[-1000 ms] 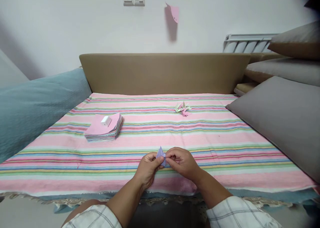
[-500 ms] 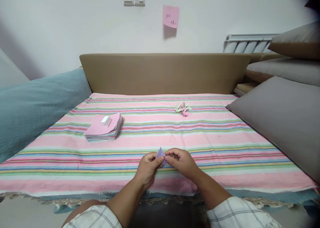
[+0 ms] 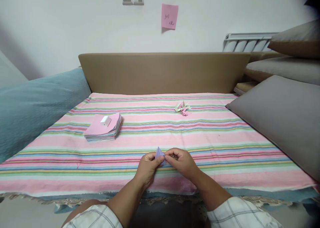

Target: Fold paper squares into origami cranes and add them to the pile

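Observation:
A small piece of folded purple paper [image 3: 159, 152], its pointed tip upward, is between my two hands just above the striped cloth. My left hand [image 3: 148, 168] pinches its left and lower part, thumb on the front. With thumb and fingertips, my right hand [image 3: 182, 161] grips the paper's right edge. The fingers cover much of the lower part of the paper. Farther back lie several folded paper cranes [image 3: 183, 108] in pink and pale green. To the left is a stack of square paper [image 3: 100, 126], pink on top, with a small white block [image 3: 105, 121] on it.
A striped cloth [image 3: 140, 128] covers the seat in front of me. A brown backrest [image 3: 162, 73] stands behind it. A blue cushion [image 3: 42, 104] is on the left, grey cushions [image 3: 280, 111] on the right. A pink note [image 3: 169, 16] sticks to the wall.
The purple paper's tip has tilted slightly to the left. Both hands keep their pinch in nearly the same place.

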A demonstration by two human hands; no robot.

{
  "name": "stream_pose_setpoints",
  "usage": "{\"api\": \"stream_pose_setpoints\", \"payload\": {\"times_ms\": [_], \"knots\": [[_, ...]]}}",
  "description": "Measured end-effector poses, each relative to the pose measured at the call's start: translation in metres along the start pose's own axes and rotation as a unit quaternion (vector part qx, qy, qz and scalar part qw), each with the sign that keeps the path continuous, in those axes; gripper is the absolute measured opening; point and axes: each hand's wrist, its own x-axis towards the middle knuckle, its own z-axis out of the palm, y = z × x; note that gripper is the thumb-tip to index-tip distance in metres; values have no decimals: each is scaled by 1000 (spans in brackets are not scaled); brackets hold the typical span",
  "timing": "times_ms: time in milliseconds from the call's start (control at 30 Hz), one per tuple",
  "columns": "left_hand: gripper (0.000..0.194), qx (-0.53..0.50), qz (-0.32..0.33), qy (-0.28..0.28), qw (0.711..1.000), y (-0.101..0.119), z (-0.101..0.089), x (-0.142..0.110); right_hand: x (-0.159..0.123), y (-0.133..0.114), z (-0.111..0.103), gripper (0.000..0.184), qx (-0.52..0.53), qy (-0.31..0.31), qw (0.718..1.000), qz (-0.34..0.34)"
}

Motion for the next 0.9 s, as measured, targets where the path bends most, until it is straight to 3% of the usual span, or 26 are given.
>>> {"api": "stream_pose_setpoints", "payload": {"times_ms": [167,667,900], "knots": [[26,-1,-16,19,1000,1,1,-1,0,1,1,22,56,-13,998,3],[22,24,3,-2,1000,-1,-1,1,1,-2,-2,14,17,-23,999,33],[26,-6,6,6,1000,6,6,-3,1,6,4,23,65,-23,997,31]]}}
